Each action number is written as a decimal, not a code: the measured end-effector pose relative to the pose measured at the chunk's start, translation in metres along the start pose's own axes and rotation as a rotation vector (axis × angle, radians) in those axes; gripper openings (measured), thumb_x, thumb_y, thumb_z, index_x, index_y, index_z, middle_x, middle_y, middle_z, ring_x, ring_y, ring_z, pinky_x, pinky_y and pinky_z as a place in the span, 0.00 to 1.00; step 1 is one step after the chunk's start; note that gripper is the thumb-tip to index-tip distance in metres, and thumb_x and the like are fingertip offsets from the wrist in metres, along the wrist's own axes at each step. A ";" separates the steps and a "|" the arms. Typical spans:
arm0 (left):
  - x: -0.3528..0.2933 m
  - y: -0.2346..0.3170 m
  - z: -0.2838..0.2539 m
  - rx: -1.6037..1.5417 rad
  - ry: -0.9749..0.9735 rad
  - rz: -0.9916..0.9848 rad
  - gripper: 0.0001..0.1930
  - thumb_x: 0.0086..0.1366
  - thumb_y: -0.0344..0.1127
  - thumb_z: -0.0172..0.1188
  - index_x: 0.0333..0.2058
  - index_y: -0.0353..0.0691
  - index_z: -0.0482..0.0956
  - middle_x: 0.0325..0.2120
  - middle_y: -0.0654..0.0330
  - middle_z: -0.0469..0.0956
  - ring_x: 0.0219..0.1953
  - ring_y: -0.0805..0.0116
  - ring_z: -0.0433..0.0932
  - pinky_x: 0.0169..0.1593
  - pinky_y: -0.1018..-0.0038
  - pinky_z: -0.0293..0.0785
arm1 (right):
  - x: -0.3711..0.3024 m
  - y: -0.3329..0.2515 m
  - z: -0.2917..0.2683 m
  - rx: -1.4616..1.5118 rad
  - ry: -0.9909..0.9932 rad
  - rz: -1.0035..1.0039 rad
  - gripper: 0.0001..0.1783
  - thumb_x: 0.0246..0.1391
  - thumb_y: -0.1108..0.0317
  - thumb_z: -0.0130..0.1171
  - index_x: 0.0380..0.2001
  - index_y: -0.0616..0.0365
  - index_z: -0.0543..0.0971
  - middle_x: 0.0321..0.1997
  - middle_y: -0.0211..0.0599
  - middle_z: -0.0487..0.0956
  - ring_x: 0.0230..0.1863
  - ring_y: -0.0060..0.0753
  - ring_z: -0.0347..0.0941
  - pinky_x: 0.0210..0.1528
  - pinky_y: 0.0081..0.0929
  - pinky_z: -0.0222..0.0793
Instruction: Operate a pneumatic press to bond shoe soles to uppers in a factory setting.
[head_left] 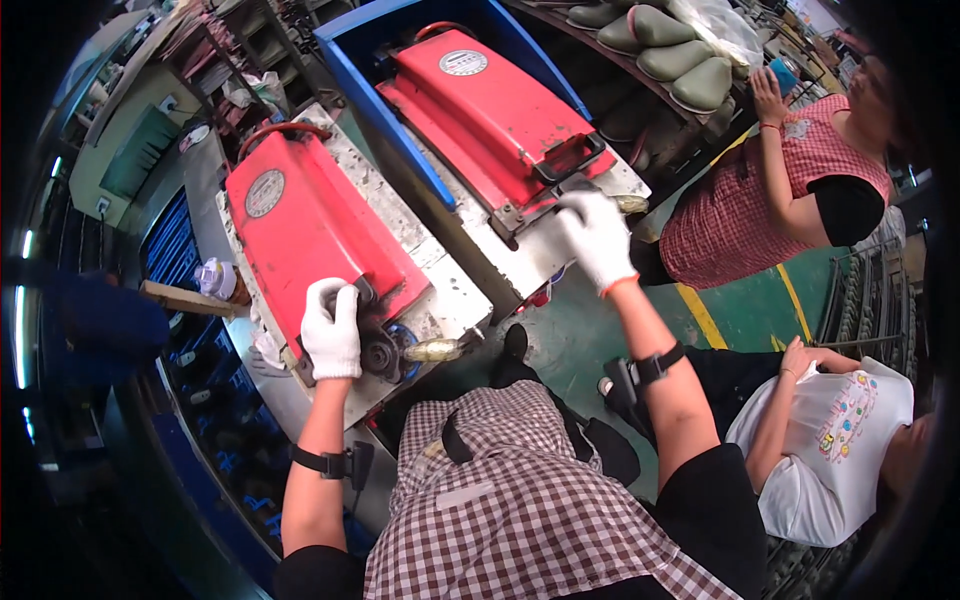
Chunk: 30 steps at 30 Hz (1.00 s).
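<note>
Two red metal machine covers lie side by side on a pale, stained bench, each with a round label plate. My left hand [332, 330], in a white knitted glove, is closed at the near end of the left red cover [315, 225], with its fingers curled round a small dark handle [366, 292]. A dark round machine part [380, 355] shows beside it, below the cover. My right hand [597, 238], gloved too, is at the near end of the right red cover [490, 110], below its black handle [572, 158]. Its fingers are blurred against a dark metal edge.
A blue metal housing [352, 75] surrounds the right cover. Olive-green boots [668, 58] stand on a rack at the back right. A person in a red checked apron [745, 215] and another in a white T-shirt [825, 450] are at the right, beside the green floor [650, 320].
</note>
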<state>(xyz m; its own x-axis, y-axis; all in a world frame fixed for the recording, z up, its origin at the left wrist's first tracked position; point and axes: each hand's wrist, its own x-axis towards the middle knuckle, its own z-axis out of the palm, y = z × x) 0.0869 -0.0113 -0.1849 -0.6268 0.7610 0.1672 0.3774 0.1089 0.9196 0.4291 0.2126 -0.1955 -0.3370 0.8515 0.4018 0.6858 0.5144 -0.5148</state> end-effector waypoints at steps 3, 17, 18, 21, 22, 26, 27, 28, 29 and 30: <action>-0.005 0.036 0.046 -0.093 -0.034 0.108 0.09 0.67 0.31 0.65 0.43 0.34 0.81 0.37 0.58 0.83 0.39 0.70 0.83 0.49 0.72 0.79 | 0.029 0.073 -0.018 -0.324 0.142 0.002 0.18 0.60 0.54 0.56 0.43 0.54 0.85 0.44 0.46 0.84 0.49 0.52 0.79 0.53 0.50 0.73; 0.029 0.069 0.211 0.367 -0.492 0.588 0.25 0.58 0.44 0.68 0.54 0.42 0.80 0.56 0.48 0.77 0.60 0.46 0.74 0.63 0.53 0.69 | -0.092 0.032 -0.024 -0.094 -0.253 0.442 0.31 0.70 0.50 0.50 0.74 0.36 0.64 0.44 0.52 0.85 0.42 0.57 0.83 0.45 0.47 0.77; 0.030 0.070 0.216 0.375 -0.521 0.631 0.25 0.57 0.43 0.68 0.54 0.42 0.80 0.57 0.48 0.76 0.61 0.47 0.73 0.64 0.53 0.69 | -0.087 0.028 -0.034 -0.104 -0.239 0.440 0.28 0.69 0.50 0.51 0.70 0.37 0.69 0.44 0.51 0.85 0.41 0.54 0.84 0.45 0.45 0.78; 0.042 0.085 0.224 0.363 -0.517 0.835 0.26 0.55 0.41 0.69 0.53 0.42 0.79 0.56 0.50 0.75 0.61 0.47 0.72 0.64 0.52 0.67 | -0.063 0.030 -0.043 0.026 0.005 0.277 0.16 0.64 0.60 0.59 0.53 0.47 0.83 0.42 0.43 0.86 0.41 0.46 0.84 0.45 0.39 0.78; 0.045 0.094 0.221 0.355 -0.405 0.951 0.25 0.51 0.38 0.70 0.50 0.41 0.81 0.50 0.52 0.77 0.54 0.48 0.75 0.56 0.52 0.71 | -0.049 0.028 -0.042 0.018 -0.002 0.172 0.15 0.63 0.62 0.60 0.52 0.48 0.83 0.39 0.41 0.85 0.40 0.46 0.84 0.45 0.39 0.78; 0.083 0.139 0.213 0.226 -0.201 1.039 0.18 0.47 0.32 0.69 0.40 0.41 0.84 0.39 0.56 0.81 0.41 0.53 0.79 0.42 0.58 0.72 | 0.025 0.020 -0.014 -0.063 -0.097 -0.181 0.14 0.58 0.62 0.62 0.46 0.51 0.83 0.38 0.41 0.77 0.44 0.47 0.76 0.47 0.43 0.73; 0.092 0.154 0.214 0.173 -0.121 1.053 0.15 0.48 0.30 0.68 0.38 0.41 0.84 0.37 0.57 0.82 0.39 0.54 0.81 0.42 0.60 0.74 | 0.041 0.031 0.003 -0.048 -0.082 -0.188 0.18 0.57 0.59 0.62 0.49 0.51 0.83 0.43 0.45 0.79 0.47 0.52 0.75 0.50 0.47 0.73; 0.103 0.167 0.213 0.149 -0.065 1.066 0.13 0.49 0.29 0.68 0.37 0.41 0.85 0.36 0.57 0.82 0.39 0.54 0.81 0.43 0.60 0.75 | 0.064 0.036 0.018 -0.033 -0.136 -0.129 0.23 0.55 0.57 0.64 0.53 0.52 0.82 0.47 0.51 0.79 0.49 0.58 0.75 0.54 0.50 0.73; 0.114 0.179 0.211 0.130 -0.006 1.076 0.11 0.51 0.29 0.68 0.36 0.42 0.85 0.35 0.57 0.83 0.39 0.54 0.82 0.44 0.60 0.77 | 0.081 0.034 0.031 -0.114 -0.176 -0.056 0.31 0.54 0.55 0.64 0.61 0.51 0.78 0.56 0.58 0.77 0.55 0.63 0.73 0.59 0.51 0.71; 0.126 0.191 0.211 0.112 0.031 1.081 0.10 0.52 0.31 0.68 0.35 0.45 0.84 0.34 0.59 0.82 0.40 0.55 0.81 0.45 0.59 0.75 | 0.100 0.039 0.049 -0.230 -0.235 0.026 0.38 0.53 0.52 0.66 0.68 0.47 0.73 0.64 0.62 0.72 0.62 0.63 0.70 0.64 0.51 0.69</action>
<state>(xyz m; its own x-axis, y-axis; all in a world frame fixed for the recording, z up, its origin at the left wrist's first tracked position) 0.2239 0.2407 -0.0629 0.0577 0.4734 0.8789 0.7990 -0.5498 0.2437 0.3909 0.3229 -0.2122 -0.4390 0.8778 0.1917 0.8145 0.4789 -0.3276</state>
